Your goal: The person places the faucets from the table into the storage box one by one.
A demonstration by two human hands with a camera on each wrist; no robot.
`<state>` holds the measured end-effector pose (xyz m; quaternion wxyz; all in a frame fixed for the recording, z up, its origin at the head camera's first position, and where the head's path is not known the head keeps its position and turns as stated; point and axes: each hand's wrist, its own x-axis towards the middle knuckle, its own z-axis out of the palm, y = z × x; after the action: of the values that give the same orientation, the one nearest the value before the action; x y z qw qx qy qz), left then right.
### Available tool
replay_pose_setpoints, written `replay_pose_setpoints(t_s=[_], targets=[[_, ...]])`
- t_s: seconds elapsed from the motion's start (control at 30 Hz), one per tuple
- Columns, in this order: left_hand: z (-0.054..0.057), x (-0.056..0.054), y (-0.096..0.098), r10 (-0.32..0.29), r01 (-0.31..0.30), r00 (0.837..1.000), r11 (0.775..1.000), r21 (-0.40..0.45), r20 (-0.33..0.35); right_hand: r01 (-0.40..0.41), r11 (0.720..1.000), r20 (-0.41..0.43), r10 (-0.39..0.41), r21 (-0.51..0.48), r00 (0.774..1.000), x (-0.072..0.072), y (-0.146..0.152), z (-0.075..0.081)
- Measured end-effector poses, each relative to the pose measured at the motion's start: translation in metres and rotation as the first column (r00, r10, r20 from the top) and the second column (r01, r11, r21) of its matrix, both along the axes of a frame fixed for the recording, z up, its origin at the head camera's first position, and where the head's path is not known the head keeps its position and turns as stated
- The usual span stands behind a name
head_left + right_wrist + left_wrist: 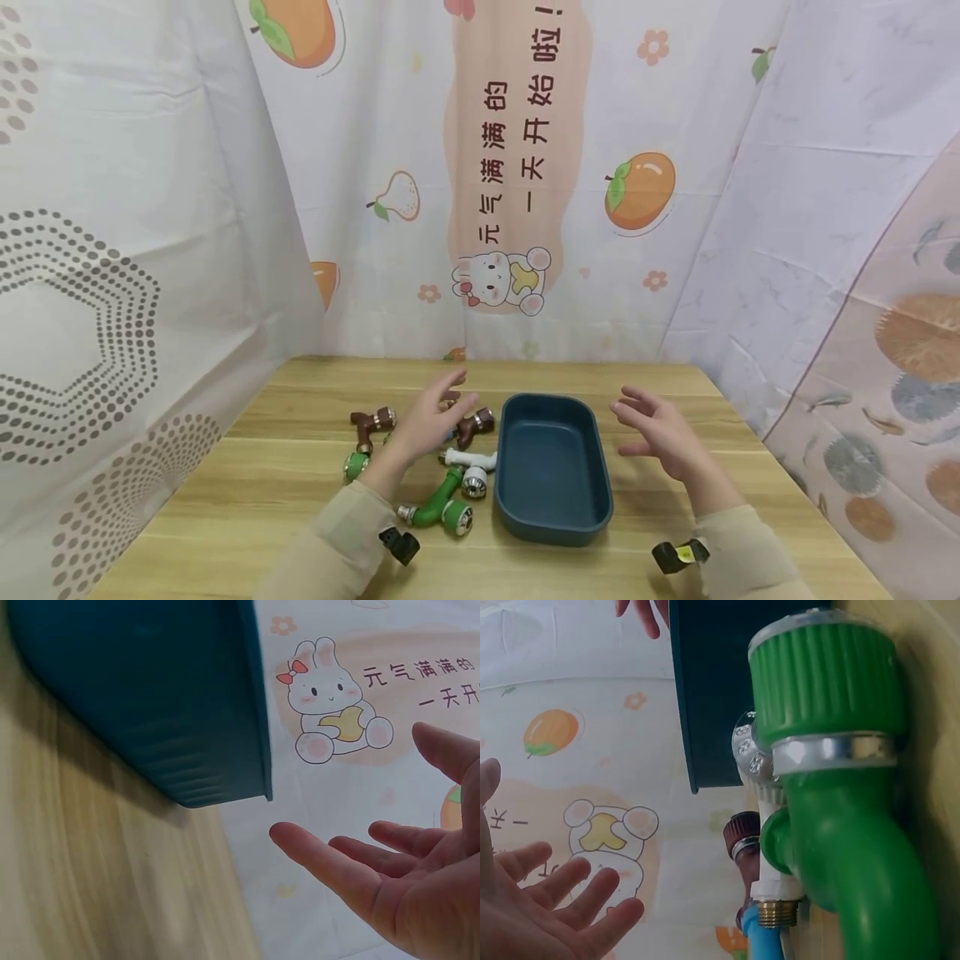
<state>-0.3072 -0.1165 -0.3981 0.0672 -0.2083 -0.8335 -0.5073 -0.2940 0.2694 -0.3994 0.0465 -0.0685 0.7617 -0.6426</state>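
A dark blue-green plastic bin (553, 471) sits on the table between my hands, with nothing inside. My left hand (433, 423) hovers with spread, relaxed fingers over a group of plastic water taps. A green tap (438, 500) lies nearest me, and the left wrist view shows its ribbed cap (826, 682) up close. Beside the bin is a white tap (468, 460). A brown tap (474, 425) and a bit of blue show partly behind my left hand. My right hand (663, 433) is held in the air right of the bin, fingers loosely extended and holding nothing.
Another brown tap (366, 423) and a green-capped one (356, 465) lie at the left of the group. The wooden table (247, 500) ends at a printed curtain (375, 275) at the back, with more cloth hanging on both sides.
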Motion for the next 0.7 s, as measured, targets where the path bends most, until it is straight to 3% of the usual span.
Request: replay_pose_setpoints(t_s=[0.2, 0.7], targets=[[-0.008, -0.002, 0.004, -0.02, 0.019, 1.0, 0.999, 0.034, 0.02, 0.001, 1.0, 0.029, -0.002, 0.013, 1.0, 0.0, -0.004, -0.007], [-0.012, -0.003, 0.008, -0.009, 0.011, 0.993, 1.0, -0.013, 0.115, -0.038, 0.999, 0.076, 0.038, -0.004, 0.996, -0.004, -0.014, -0.023]])
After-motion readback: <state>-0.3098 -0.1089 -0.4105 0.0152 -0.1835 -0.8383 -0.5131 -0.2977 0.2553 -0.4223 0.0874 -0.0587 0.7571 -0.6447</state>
